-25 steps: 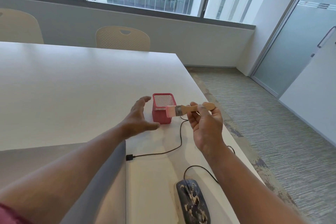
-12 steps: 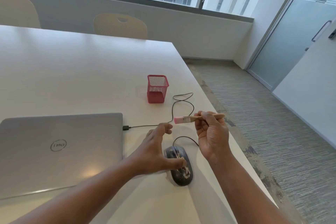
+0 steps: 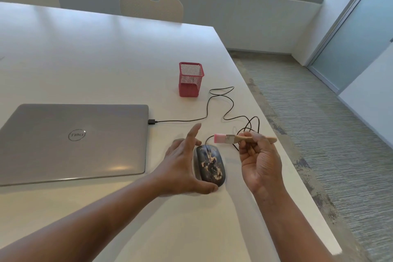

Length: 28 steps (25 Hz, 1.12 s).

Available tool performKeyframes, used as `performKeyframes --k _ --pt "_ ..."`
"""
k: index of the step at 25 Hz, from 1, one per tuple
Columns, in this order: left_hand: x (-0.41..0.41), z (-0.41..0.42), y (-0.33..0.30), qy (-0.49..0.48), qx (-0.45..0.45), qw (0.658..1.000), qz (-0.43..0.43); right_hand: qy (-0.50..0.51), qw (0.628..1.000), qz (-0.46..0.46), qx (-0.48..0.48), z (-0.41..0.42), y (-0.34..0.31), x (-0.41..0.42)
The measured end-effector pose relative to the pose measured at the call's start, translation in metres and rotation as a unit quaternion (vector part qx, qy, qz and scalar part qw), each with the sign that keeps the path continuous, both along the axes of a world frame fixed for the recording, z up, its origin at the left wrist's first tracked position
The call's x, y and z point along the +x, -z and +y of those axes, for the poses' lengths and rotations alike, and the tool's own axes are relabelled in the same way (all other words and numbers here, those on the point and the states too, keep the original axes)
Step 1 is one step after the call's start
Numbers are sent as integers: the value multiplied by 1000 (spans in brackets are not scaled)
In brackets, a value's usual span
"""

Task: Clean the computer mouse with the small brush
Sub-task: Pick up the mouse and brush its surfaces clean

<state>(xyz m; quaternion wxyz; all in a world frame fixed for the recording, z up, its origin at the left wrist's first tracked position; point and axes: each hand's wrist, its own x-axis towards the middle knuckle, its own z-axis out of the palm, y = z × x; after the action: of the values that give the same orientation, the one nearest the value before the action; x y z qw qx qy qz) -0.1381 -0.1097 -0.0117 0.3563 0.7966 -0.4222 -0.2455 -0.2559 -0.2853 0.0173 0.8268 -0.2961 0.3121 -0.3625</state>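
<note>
The left hand [image 3: 180,168], spread wide, is now cupping the mouse [image 3: 210,165] more closely; the right hand [image 3: 258,159] is still gripping the brush [image 3: 238,138].

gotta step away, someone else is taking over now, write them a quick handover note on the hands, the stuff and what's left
Left hand: open, cupped around the left side of the mouse, no grip yet.
Right hand: holds the small brush by its wooden handle, pink bristles in the air above the mouse's front.
Mouse lies on the table, blotched with pale grime, cable plugged into the closed laptop.
Done: brush in hand.
Left: steady the mouse, brush it clean.
</note>
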Motion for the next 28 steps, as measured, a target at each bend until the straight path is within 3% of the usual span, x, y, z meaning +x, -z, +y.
performKeyframes --k 16,28 --pt "-4 -8 10 0 1 1000 -26 -10 1000 10 5 0 7 -16" --pt "-18 -6 2 8 -52 998 -32 48 999 10 22 5 -9 -29"
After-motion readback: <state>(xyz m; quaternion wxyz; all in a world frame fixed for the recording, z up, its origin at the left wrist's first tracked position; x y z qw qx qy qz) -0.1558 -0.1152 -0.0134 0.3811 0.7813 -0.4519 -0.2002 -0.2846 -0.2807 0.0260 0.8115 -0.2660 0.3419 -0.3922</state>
